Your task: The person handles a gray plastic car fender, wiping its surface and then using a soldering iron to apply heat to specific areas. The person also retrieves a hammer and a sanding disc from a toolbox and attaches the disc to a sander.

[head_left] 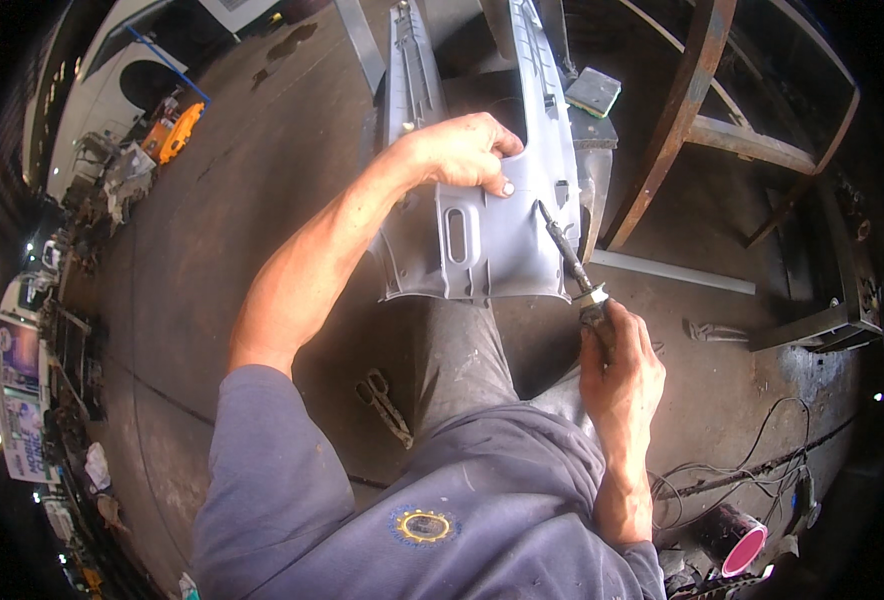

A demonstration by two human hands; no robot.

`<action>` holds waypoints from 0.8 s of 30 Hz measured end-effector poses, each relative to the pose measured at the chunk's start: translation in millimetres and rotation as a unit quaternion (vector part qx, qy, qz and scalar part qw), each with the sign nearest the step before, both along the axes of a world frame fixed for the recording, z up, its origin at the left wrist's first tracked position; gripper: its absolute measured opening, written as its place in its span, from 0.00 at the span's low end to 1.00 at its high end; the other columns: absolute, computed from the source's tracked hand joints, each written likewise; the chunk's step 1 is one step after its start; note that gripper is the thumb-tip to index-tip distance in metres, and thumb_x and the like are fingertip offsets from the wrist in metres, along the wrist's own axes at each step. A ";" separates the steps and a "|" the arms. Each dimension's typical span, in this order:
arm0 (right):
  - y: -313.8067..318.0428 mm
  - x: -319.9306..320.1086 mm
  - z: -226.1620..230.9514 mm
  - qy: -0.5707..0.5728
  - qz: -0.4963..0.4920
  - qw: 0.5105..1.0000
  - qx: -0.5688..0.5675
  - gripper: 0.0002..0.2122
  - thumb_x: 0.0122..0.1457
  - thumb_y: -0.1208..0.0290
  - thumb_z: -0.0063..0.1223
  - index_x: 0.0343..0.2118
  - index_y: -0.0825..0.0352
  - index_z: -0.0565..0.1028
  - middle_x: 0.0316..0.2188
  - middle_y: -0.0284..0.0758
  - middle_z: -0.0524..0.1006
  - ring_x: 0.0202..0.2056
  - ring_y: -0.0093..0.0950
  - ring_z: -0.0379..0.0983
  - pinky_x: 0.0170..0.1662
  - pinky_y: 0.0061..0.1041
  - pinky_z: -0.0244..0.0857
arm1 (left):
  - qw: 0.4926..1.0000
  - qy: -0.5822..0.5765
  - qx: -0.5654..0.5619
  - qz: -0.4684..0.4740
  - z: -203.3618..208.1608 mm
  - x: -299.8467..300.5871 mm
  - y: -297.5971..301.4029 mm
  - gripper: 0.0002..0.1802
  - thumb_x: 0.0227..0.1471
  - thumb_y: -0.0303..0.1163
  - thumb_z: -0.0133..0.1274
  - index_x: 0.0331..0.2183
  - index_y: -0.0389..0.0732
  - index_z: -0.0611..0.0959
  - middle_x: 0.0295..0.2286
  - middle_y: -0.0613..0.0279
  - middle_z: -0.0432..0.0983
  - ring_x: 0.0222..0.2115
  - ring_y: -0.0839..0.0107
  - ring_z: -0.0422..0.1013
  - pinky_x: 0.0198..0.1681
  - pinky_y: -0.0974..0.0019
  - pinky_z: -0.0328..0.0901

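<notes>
A grey plastic trim panel (pixel 507 240) with two long arms and an oval slot lies in front of me, its near edge above my legs. My left hand (pixel 470 153) is closed on the panel at the inner edge between the arms, thumb on its face and fingers curled over the edge. In my right hand (pixel 622 365) is a soldering iron (pixel 565 247), its handle wrapped by my fingers. The dark shaft slants up and left, and its tip is at the panel's surface, right of the oval slot. Whether it touches, I cannot tell.
A sanding block (pixel 594 92) sits on a stand at the panel's right. Beyond it rises a rusty metal frame (pixel 672 120). Snips (pixel 384 405) and pliers (pixel 717 331) lie on the floor. Cables (pixel 752 470) coil near a pink-lined can (pixel 742 548) at lower right.
</notes>
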State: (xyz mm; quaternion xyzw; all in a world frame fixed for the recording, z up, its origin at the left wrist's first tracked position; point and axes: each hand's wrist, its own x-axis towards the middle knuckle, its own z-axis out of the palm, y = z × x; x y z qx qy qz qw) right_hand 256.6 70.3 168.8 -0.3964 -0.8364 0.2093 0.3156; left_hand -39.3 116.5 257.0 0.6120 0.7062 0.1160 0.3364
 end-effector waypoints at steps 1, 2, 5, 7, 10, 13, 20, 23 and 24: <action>0.3 0.4 -0.5 -0.001 0.002 1.000 0.000 0.17 0.52 0.74 0.57 0.45 0.67 0.70 0.36 0.42 0.75 0.33 0.40 0.77 0.35 0.33 0.72 | 1.000 -0.003 0.001 0.003 0.5 0.5 -0.4 0.39 0.39 0.30 0.63 0.54 0.26 0.69 0.53 0.40 0.67 0.56 0.54 0.64 0.60 0.62 0.57; 0.3 0.5 -0.6 -0.003 0.002 1.000 -0.002 0.17 0.52 0.74 0.57 0.45 0.67 0.70 0.36 0.41 0.75 0.33 0.40 0.77 0.35 0.33 0.72 | 1.000 -0.001 0.001 0.005 1.2 1.5 -0.6 0.39 0.38 0.30 0.63 0.54 0.26 0.69 0.53 0.40 0.67 0.56 0.54 0.64 0.60 0.62 0.57; -0.4 0.0 0.9 -0.007 -0.003 1.000 -0.018 0.16 0.52 0.75 0.57 0.44 0.67 0.71 0.36 0.42 0.76 0.34 0.40 0.77 0.36 0.33 0.72 | 1.000 0.004 0.001 0.007 2.2 3.3 -1.0 0.39 0.39 0.30 0.62 0.54 0.26 0.69 0.53 0.40 0.67 0.56 0.54 0.64 0.60 0.62 0.57; -2.2 -1.6 5.2 -0.007 -0.014 0.999 -0.042 0.14 0.52 0.77 0.57 0.43 0.68 0.73 0.37 0.43 0.77 0.36 0.41 0.78 0.38 0.33 0.72 | 1.000 0.006 0.003 0.003 2.3 2.9 -1.2 0.39 0.39 0.30 0.62 0.54 0.26 0.69 0.53 0.40 0.67 0.56 0.54 0.64 0.60 0.62 0.57; -1.1 0.7 -0.1 -0.010 0.007 1.000 0.000 0.17 0.52 0.74 0.57 0.45 0.67 0.70 0.36 0.41 0.75 0.33 0.39 0.77 0.35 0.33 0.72 | 1.000 0.005 0.002 -0.001 1.2 0.8 -1.0 0.39 0.39 0.30 0.62 0.54 0.26 0.69 0.53 0.40 0.67 0.55 0.54 0.64 0.60 0.62 0.57; -1.3 1.2 0.2 -0.006 0.005 1.000 -0.003 0.17 0.52 0.74 0.56 0.45 0.67 0.70 0.36 0.42 0.75 0.33 0.40 0.77 0.35 0.33 0.72 | 0.999 0.036 0.009 -0.021 2.3 1.0 0.0 0.39 0.39 0.31 0.62 0.54 0.26 0.69 0.52 0.41 0.67 0.55 0.54 0.64 0.59 0.62 0.58; -0.4 0.4 -1.1 -0.020 0.006 1.000 0.000 0.17 0.52 0.74 0.56 0.46 0.67 0.70 0.37 0.42 0.75 0.34 0.40 0.77 0.35 0.33 0.72 | 1.000 0.014 0.007 -0.010 1.1 -0.2 -0.8 0.39 0.39 0.31 0.62 0.53 0.27 0.70 0.52 0.41 0.68 0.55 0.54 0.65 0.59 0.62 0.58; 1.1 -0.5 0.3 -0.029 0.005 1.000 0.000 0.17 0.51 0.75 0.57 0.45 0.67 0.70 0.36 0.42 0.75 0.34 0.40 0.77 0.35 0.33 0.72 | 1.000 0.010 -0.004 -0.004 3.7 2.1 -1.3 0.39 0.39 0.31 0.62 0.54 0.27 0.69 0.53 0.41 0.67 0.56 0.54 0.64 0.60 0.62 0.58; 1.8 -0.9 1.6 -0.030 0.006 1.000 -0.002 0.17 0.51 0.75 0.57 0.45 0.67 0.70 0.36 0.42 0.75 0.33 0.40 0.77 0.35 0.33 0.72 | 1.000 0.008 -0.005 -0.002 3.4 2.3 -1.5 0.39 0.39 0.31 0.62 0.54 0.27 0.69 0.53 0.41 0.67 0.56 0.54 0.63 0.60 0.62 0.57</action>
